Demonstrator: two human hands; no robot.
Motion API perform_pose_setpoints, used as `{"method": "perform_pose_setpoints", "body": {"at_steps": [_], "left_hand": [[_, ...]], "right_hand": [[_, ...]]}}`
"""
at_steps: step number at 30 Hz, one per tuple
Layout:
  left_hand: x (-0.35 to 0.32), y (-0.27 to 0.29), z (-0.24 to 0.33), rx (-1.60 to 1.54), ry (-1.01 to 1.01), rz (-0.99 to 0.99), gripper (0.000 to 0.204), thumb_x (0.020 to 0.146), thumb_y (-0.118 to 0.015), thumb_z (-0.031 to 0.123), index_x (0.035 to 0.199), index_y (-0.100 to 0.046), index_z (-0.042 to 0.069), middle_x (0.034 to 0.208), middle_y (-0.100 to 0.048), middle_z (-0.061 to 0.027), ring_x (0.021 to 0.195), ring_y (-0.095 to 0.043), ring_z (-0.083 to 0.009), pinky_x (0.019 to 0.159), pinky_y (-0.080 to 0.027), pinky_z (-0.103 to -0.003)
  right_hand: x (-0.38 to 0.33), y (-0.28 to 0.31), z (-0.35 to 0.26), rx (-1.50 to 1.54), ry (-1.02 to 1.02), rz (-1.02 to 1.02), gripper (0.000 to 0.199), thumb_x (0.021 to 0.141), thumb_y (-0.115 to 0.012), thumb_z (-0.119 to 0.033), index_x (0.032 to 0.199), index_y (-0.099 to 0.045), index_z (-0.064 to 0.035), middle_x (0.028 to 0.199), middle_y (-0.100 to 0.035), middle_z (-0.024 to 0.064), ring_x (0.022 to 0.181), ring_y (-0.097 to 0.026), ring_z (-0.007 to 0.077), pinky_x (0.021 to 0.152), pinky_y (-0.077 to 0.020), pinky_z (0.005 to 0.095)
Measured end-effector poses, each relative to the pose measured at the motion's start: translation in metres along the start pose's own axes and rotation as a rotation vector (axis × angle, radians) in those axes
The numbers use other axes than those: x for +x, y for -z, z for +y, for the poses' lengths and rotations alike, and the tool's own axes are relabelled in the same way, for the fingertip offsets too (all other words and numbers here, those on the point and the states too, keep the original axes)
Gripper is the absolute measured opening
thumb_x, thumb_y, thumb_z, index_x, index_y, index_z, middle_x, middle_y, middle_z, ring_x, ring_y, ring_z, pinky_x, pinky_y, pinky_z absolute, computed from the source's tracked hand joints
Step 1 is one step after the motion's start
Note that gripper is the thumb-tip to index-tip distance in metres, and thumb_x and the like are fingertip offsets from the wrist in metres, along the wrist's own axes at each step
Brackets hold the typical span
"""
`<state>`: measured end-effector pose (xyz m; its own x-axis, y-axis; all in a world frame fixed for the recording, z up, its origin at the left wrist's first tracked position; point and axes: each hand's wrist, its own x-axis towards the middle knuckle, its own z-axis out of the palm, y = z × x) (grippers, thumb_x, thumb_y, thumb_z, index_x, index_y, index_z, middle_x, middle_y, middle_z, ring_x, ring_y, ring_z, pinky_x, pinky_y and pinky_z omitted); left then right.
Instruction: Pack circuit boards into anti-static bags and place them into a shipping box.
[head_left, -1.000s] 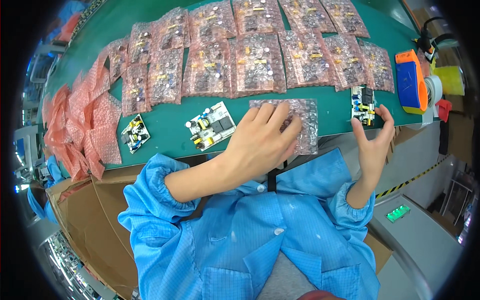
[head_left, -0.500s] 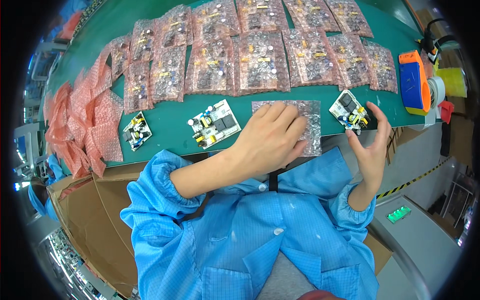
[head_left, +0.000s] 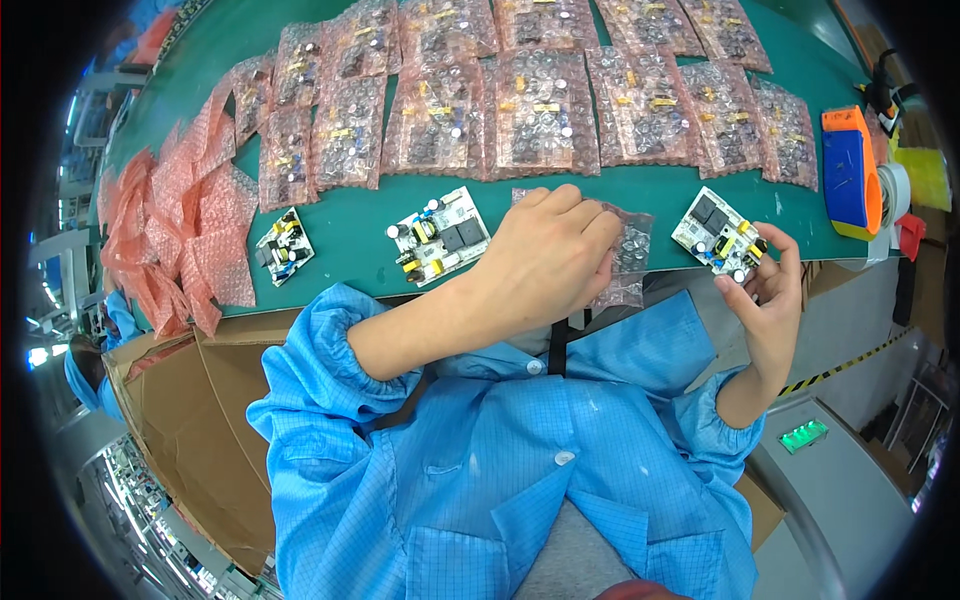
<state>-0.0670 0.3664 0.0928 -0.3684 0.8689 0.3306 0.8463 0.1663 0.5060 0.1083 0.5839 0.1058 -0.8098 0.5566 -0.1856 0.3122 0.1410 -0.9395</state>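
My left hand (head_left: pixel 560 245) lies over a clear pinkish bubble-wrap bag (head_left: pixel 628 262) near the table's front edge. Its fingers are curled and pinch the bag, whose middle they hide. To the right, my right hand (head_left: pixel 768 292) grips the near right corner of a white circuit board (head_left: pixel 712 228) between thumb and fingers. The board carries black blocks, yellow parts and small round capacitors. Two more boards lie on the table left of my left hand: a larger-looking circuit board (head_left: pixel 440 236) and, farther left, another circuit board (head_left: pixel 284 247).
Two rows of boards in pink bubble-wrap bags (head_left: pixel 545 110) cover the back of the green table (head_left: pixel 350 235). A heap of pink bubble bags (head_left: pixel 185 240) sits at left. A blue-and-orange tape dispenser (head_left: pixel 850 172) stands at right. A cardboard box (head_left: pixel 210 420) is below the left edge.
My right hand has closed on the corner of the right-hand board, its fingers having been apart beside it. My left hand stays on the bag. The whole view has shifted slightly.
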Motion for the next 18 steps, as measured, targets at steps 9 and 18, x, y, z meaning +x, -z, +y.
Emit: {"method": "perform_pose_setpoints", "body": {"at_steps": [9,18], "left_hand": [[-0.001,0.003,0.001,-0.029,0.001,0.011,0.012,0.073,-0.068,0.007,0.082,-0.06,0.008,0.078,-0.059,-0.0062,0.074,-0.055,-0.026,0.066,-0.043,-0.039],[-0.003,0.001,0.0,-0.045,-0.006,0.011,0.012,0.073,-0.069,0.006,0.082,-0.062,0.007,0.079,-0.059,-0.0061,0.074,-0.055,-0.0262,0.065,-0.043,-0.039]], "right_hand": [[-0.001,-0.006,0.01,0.255,0.039,-0.016,0.067,0.087,-0.069,-0.004,0.145,-0.036,0.0009,0.114,-0.067,0.0128,0.08,-0.061,0.0073,0.066,-0.0488,0.0193],[-0.006,-0.002,0.01,0.312,0.068,-0.088,0.066,0.087,-0.067,-0.008,0.144,-0.037,0.0025,0.114,-0.067,0.0141,0.082,-0.061,0.0082,0.067,-0.0485,0.02]]}}
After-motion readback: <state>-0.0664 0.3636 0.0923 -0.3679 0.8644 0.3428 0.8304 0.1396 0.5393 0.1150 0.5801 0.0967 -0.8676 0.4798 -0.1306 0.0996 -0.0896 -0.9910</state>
